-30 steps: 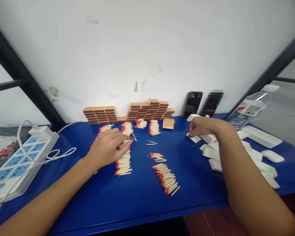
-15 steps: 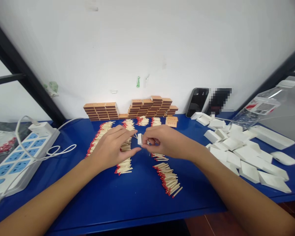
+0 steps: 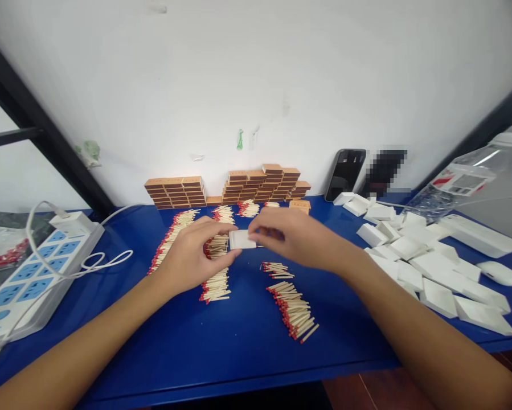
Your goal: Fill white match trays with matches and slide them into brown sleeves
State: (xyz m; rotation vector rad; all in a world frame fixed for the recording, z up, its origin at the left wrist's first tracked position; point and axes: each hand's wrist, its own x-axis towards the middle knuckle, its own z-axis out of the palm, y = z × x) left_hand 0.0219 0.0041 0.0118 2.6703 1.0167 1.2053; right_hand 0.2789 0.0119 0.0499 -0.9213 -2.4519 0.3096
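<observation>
Blue tabletop [image 3: 247, 347], white wall [image 3: 234, 74] behind. Head view: small white tray [image 3: 242, 240] around mid-table. Left hand [image 3: 189, 250] clamped on its left end, thumb and forefinger; right hand [image 3: 296, 236] at right edge, can't tell if pinching or just touching. Imo go light, thin sides could buckle. Left hand covers some matches [image 3: 215, 286]; pixelated dark thing [image 3: 384, 172] beside phone [image 3: 345, 173] unreadable.

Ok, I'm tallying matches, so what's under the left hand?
Matches show between the thumb and fingers of the left hand, and past its edges. Whatever lies directly beneath the palm and fingers is covered, so any matches there can't be counted.
</observation>
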